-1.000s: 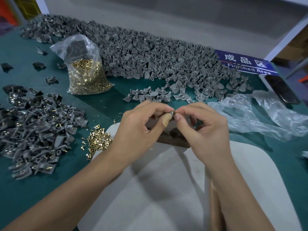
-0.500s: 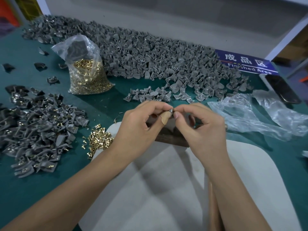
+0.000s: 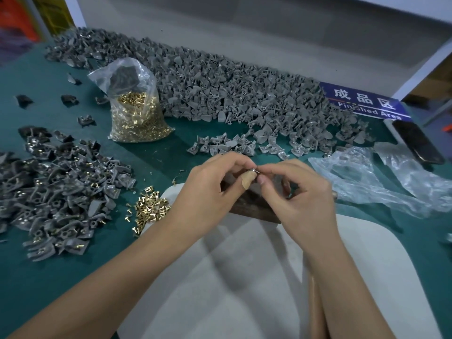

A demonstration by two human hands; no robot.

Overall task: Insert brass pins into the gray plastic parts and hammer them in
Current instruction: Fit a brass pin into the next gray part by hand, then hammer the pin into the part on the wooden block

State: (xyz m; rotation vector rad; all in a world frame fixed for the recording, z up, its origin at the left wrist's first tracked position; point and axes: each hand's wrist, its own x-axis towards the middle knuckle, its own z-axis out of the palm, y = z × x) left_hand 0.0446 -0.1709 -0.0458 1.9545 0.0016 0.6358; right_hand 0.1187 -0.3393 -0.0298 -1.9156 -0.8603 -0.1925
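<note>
Hardly anything is moving: the left hand (image 3: 208,192) and right hand (image 3: 300,194) are still pinching one small gray plastic part (image 3: 253,170) between fingertips, probably seating a pin.

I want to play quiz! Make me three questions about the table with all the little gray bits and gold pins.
1. True or false: the bag of brass pins stands left of the blue sign.
2. Where is the loose pin pile? A) by the left hand B) on the phone C) inside the clear wrap
3. Fill in: both hands pinch one small ____ between them, the right hand meeting the left.

Key: 1 true; 2 A; 3 part.
</note>
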